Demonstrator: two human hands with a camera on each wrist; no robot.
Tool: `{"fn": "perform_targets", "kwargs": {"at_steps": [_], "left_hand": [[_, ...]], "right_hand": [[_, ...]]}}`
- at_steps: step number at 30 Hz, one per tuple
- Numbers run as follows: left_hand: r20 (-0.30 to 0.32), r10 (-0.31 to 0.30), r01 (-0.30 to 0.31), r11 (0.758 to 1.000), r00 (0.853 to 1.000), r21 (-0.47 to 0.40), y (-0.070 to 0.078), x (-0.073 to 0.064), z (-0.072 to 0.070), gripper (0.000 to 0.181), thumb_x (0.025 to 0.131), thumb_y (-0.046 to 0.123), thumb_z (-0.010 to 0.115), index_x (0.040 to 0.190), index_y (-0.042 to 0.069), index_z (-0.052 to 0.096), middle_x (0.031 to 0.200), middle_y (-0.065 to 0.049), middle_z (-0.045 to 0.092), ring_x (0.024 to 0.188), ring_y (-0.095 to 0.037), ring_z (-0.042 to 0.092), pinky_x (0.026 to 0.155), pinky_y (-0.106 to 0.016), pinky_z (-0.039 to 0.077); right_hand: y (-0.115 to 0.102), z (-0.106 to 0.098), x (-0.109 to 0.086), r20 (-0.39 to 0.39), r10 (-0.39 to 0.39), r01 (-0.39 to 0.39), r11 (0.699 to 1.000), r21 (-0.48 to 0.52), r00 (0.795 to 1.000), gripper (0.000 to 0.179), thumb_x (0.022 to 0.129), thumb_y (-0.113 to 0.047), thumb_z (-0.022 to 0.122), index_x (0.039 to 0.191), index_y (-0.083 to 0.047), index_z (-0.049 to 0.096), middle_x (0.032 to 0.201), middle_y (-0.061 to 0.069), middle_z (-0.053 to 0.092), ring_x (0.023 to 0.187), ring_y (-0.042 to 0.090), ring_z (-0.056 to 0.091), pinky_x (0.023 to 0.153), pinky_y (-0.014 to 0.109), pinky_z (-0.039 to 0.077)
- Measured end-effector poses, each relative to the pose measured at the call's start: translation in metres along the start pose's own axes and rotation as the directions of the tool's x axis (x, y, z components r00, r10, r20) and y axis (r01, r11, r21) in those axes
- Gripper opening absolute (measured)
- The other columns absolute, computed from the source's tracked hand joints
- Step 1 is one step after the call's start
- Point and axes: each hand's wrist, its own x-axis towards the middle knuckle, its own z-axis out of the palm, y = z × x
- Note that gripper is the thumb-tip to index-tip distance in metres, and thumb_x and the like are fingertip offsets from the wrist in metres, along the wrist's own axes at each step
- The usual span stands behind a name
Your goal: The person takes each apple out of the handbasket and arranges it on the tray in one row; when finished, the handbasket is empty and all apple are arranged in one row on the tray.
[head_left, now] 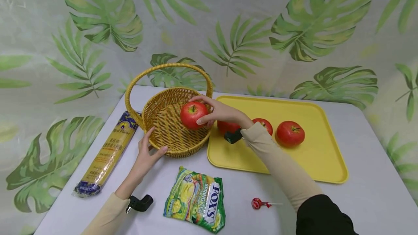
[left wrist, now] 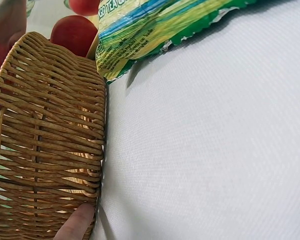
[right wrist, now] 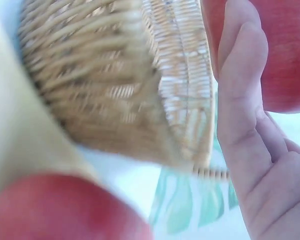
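Observation:
My right hand [head_left: 225,111] grips a red apple [head_left: 193,114] between thumb and fingers, over the right part of a wicker basket [head_left: 177,152]. In the right wrist view the fingers [right wrist: 242,90] lie along the side of that apple [right wrist: 290,60], with the basket wall [right wrist: 90,75] beside them. With thumb and fingers spread, my left hand [head_left: 145,160] touches the near left side of the basket. One fingertip [left wrist: 82,217] presses low on the woven wall [left wrist: 45,135] in the left wrist view. Woven bottom shows inside the basket below the held apple.
A yellow tray [head_left: 313,162] at right bears three red apples, one of them [head_left: 290,133] fully visible. A spaghetti pack [head_left: 109,153] lies left of the basket. In front are a green Fox's candy bag [head_left: 196,200] and a red lollipop [head_left: 257,203]. A leaf-print cloth hangs behind.

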Motion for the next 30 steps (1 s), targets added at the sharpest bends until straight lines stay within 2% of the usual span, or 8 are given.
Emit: {"fn": "perform_targets", "kwargs": {"at_steps": [4,7,11,14,18,23,30], "left_hand": [[0.001,-0.001,0.001,1.000,1.000,-0.005,0.000,0.000,0.001,0.084,0.092,0.030,0.063,0.154,0.027,0.007,0.152,-0.023,-0.006,0.132,-0.055,0.018,0.092,-0.070,0.032],[0.002,-0.006,0.006,1.000,1.000,-0.014,0.001,0.000,0.001,0.084,0.093,0.030,0.063,0.154,0.029,0.006,0.153,-0.023,-0.007,0.132,-0.055,0.018,0.093,-0.069,0.033],[0.007,-0.015,0.015,0.999,1.000,-0.028,0.002,0.000,0.001,0.084,0.093,0.027,0.063,0.154,0.030,0.005,0.153,-0.022,-0.008,0.133,-0.054,0.017,0.094,-0.068,0.032],[0.013,-0.024,0.024,0.999,1.000,-0.036,0.002,0.000,0.000,0.084,0.094,0.023,0.062,0.155,0.026,0.005,0.153,-0.023,-0.009,0.133,-0.055,0.015,0.095,-0.068,0.031],[0.018,-0.036,0.037,0.999,0.999,-0.034,0.002,0.000,0.000,0.084,0.094,0.021,0.062,0.155,0.023,0.004,0.152,-0.024,-0.010,0.133,-0.056,0.014,0.096,-0.069,0.030],[0.017,-0.023,0.024,0.999,1.000,-0.028,0.003,-0.001,0.001,0.084,0.094,0.025,0.062,0.155,0.028,0.003,0.153,-0.022,-0.010,0.134,-0.054,0.013,0.095,-0.069,0.031],[0.007,-0.001,0.002,1.000,1.000,-0.020,0.001,-0.001,0.001,0.085,0.093,0.027,0.063,0.154,0.029,0.004,0.153,-0.022,-0.009,0.133,-0.054,0.015,0.093,-0.069,0.033]], "right_hand": [[0.009,-0.015,-0.026,-0.040,0.036,-0.036,0.999,-0.012,0.999,0.070,0.083,-0.022,0.075,0.141,-0.031,0.037,0.134,0.009,0.038,0.079,0.039,0.062,0.074,0.053,0.052],[0.015,-0.028,-0.048,-0.083,0.052,-0.055,0.998,-0.031,0.995,0.068,0.084,-0.024,0.074,0.141,-0.030,0.038,0.133,0.009,0.039,0.087,0.033,0.061,0.076,0.047,0.053],[0.024,-0.046,-0.076,-0.136,0.059,-0.067,0.996,-0.057,0.989,0.066,0.086,-0.025,0.072,0.142,-0.026,0.037,0.134,0.011,0.038,0.085,0.038,0.060,0.073,0.045,0.053],[0.029,-0.059,-0.096,-0.174,0.078,-0.088,0.995,-0.047,0.982,0.067,0.087,-0.024,0.071,0.143,-0.025,0.036,0.136,0.012,0.035,0.074,0.043,0.061,0.068,0.047,0.054],[0.033,-0.072,-0.124,-0.230,0.115,-0.124,0.992,-0.025,0.966,0.067,0.088,-0.022,0.070,0.144,-0.023,0.033,0.136,0.014,0.034,0.076,0.039,0.063,0.071,0.044,0.054],[0.039,-0.087,-0.160,-0.299,0.140,-0.156,0.987,-0.032,0.944,0.067,0.089,-0.019,0.069,0.145,-0.020,0.031,0.134,0.017,0.034,0.075,0.037,0.063,0.070,0.040,0.054],[0.052,-0.107,-0.213,-0.394,0.154,-0.191,0.980,-0.056,0.906,0.068,0.092,-0.016,0.064,0.149,-0.018,0.026,0.132,0.021,0.038,0.074,0.032,0.064,0.068,0.039,0.055]]}}
